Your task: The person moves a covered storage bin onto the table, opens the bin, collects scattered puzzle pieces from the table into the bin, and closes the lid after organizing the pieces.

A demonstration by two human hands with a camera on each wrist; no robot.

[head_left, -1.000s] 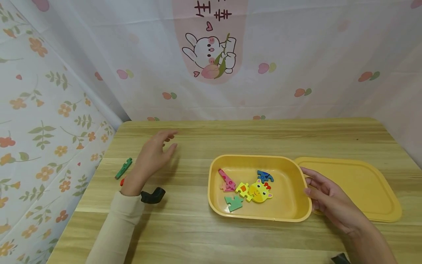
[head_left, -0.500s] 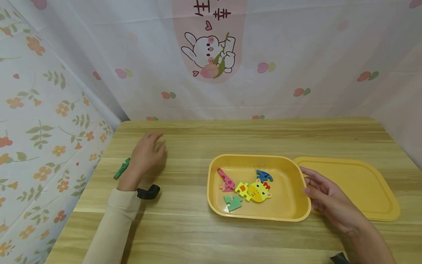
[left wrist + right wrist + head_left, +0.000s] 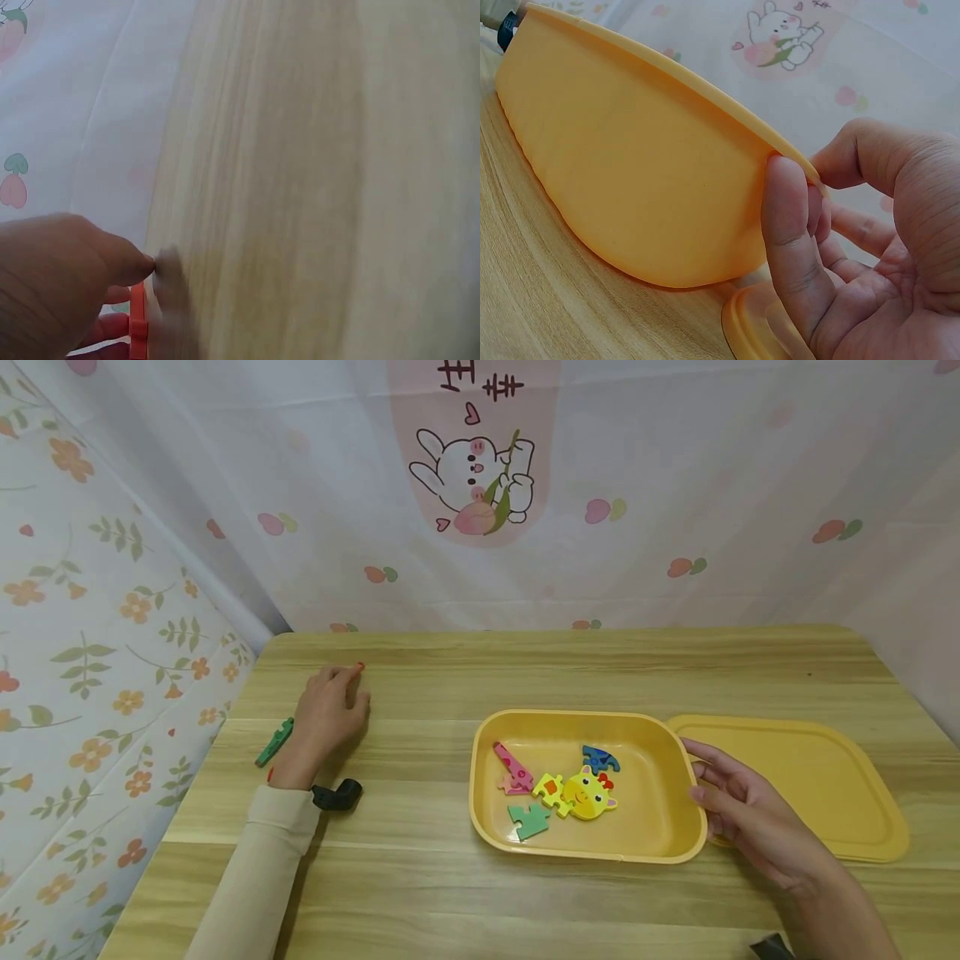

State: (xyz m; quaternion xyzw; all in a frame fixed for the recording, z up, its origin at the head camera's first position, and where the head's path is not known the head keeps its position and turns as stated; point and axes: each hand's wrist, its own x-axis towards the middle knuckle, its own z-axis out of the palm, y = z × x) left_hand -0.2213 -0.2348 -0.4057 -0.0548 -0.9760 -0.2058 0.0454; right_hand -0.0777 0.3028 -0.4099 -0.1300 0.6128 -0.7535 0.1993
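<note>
My left hand [image 3: 330, 714] is low over the far left of the table, pinching a red puzzle piece [image 3: 138, 322] between thumb and fingers. Only the piece's edge shows in the left wrist view; in the head view a red tip peeks past the fingertips. Beside that wrist lies a green puzzle piece [image 3: 275, 742], and another bit of red [image 3: 271, 773] shows partly behind the wrist. With thumb and fingers, my right hand [image 3: 757, 810] grips the right rim of a yellow plastic box [image 3: 645, 827]. Inside are several puzzle pieces, including a yellow animal-face piece [image 3: 587, 795].
The box's yellow lid [image 3: 825, 785] lies flat on the wooden table [image 3: 420, 893], partly behind the right hand. Pink [image 3: 513, 767], blue [image 3: 600, 758] and green [image 3: 529, 821] pieces are in the box. A printed cloth [image 3: 630, 460] hangs along the table's back edge.
My left hand has moved left, and its fingers have drawn together on the red piece, whose tip now shows. The right hand keeps its grip on the box.
</note>
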